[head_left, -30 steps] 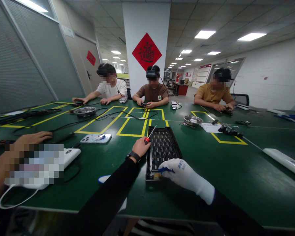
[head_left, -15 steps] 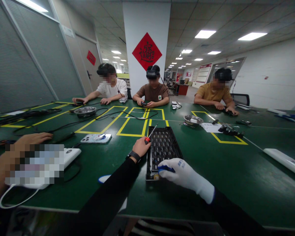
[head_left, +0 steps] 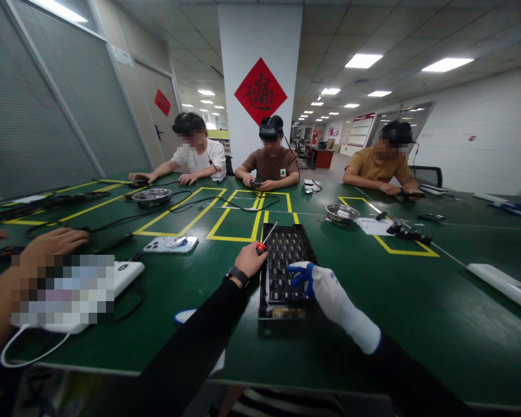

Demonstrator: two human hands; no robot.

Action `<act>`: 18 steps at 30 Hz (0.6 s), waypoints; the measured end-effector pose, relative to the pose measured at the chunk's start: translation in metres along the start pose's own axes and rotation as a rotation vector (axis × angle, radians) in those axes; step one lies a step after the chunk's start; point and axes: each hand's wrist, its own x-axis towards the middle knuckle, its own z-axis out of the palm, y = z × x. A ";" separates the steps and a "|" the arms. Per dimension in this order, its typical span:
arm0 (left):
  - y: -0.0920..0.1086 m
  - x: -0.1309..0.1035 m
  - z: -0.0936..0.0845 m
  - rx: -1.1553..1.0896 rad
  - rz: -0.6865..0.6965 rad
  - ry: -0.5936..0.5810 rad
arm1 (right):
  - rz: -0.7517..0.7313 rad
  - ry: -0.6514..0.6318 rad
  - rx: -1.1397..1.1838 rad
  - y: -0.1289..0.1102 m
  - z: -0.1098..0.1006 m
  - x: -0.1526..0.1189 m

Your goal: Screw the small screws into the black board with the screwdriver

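Screwdriver (head_left: 261,248) with red on its handle sits in the bare left hand (head_left: 249,262), whose fingers are closed around it, shaft slanting up and away from the knuckles to the right. Just right of that hand, and running under the fingers of the right one, is a black case (head_left: 264,307) lying flat on the green table (head_left: 417,330), with rows of small shiny parts (head_left: 283,243) inside. The right hand (head_left: 323,286), in a white glove (head_left: 351,318) with blue fingertips, hangs over the case's right side, its fingers partly bent and parted; whether they touch the parts I cannot tell. Left of the left hand, well apart, lies a phone (head_left: 158,247), and nearer the body, beside the left forearm, a white piece with a blue edge (head_left: 184,315). Beyond the right hand, farther out and to its right, stands a metal bowl (head_left: 342,214) next to a sheet of paper (head_left: 370,227). Far left of the left hand, a co-worker's hand (head_left: 58,244) is near a white device (head_left: 128,275)
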 end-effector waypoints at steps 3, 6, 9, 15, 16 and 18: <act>0.000 0.000 0.000 -0.005 -0.001 -0.006 | 0.017 0.127 -0.187 0.011 -0.005 0.016; 0.001 0.000 -0.001 -0.013 -0.011 -0.012 | -0.001 0.011 -0.327 0.027 -0.007 0.035; 0.001 0.000 -0.002 -0.022 -0.014 -0.010 | -0.008 -0.087 -0.464 0.039 -0.009 0.053; 0.004 -0.001 -0.003 -0.011 -0.017 -0.008 | 0.120 -0.268 -0.672 0.046 -0.012 0.070; 0.004 -0.001 -0.003 -0.009 -0.015 -0.006 | 0.119 -0.275 -0.686 0.047 -0.012 0.070; 0.005 -0.001 -0.004 -0.010 -0.011 -0.006 | 0.100 -0.264 -0.699 0.049 -0.011 0.069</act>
